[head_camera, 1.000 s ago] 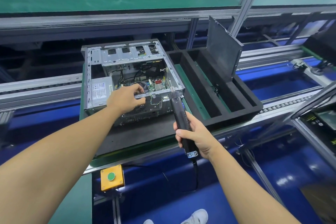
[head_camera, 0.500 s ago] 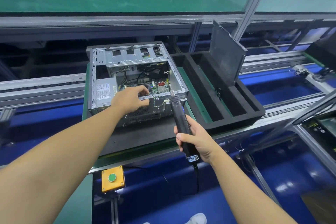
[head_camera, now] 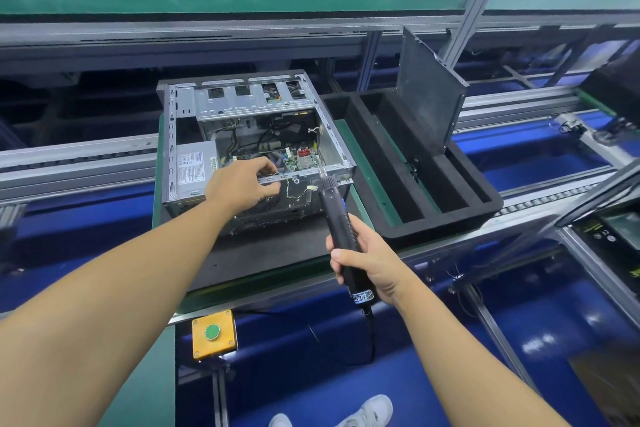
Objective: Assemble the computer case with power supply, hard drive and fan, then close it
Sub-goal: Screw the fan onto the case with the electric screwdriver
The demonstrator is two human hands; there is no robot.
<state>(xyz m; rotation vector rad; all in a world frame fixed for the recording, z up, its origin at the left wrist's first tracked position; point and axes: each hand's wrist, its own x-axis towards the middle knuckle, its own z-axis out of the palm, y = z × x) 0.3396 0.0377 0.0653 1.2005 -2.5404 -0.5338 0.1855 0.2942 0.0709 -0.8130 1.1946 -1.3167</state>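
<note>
An open grey computer case (head_camera: pixel 325 121) lies on its side on a black mat, its motherboard and cables exposed. A silver power supply (head_camera: pixel 192 170) sits inside at the left. My left hand (head_camera: pixel 242 184) is at the case's near rail, its fingers curled around something there; the thing itself is hidden. My right hand (head_camera: pixel 370 260) grips a black electric screwdriver (head_camera: pixel 337 218), whose tip meets the near right corner of the case. The dark side panel (head_camera: pixel 429 94) stands tilted in the foam tray.
A black foam tray (head_camera: pixel 450 218) with long slots sits right of the case on the conveyor. A yellow box with a green button (head_camera: pixel 213 333) hangs at the bench's front edge. Green shelf surface runs above. Shoes show on the blue floor below.
My left hand stays at the case's near rail with its fingers shifting slightly. The screwdriver tip has edged up to the case's near right corner. The view has tilted a little.
</note>
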